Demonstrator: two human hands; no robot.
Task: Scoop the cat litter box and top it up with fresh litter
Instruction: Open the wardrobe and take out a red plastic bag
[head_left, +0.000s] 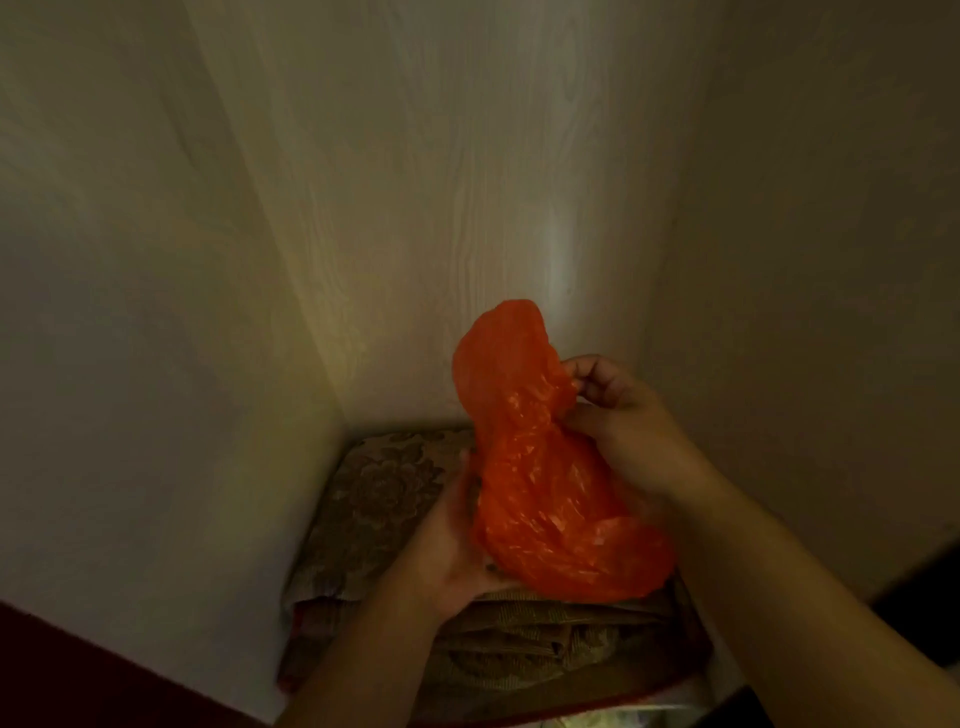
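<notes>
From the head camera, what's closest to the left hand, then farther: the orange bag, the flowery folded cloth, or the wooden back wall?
1. Orange bag: touching the left hand, on its right.
2. Flowery folded cloth: right beneath and behind the hand.
3. Wooden back wall: farthest, up behind everything.

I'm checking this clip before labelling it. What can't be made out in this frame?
- Left hand: fingers hidden behind the orange plastic bag, head view.
- Bag's contents: crumpled plastic hides them.
- Folded patterned fabric: partly covered by bag and arms; dim light blurs it.
- Litter box, scoop: nowhere in view.
</notes>
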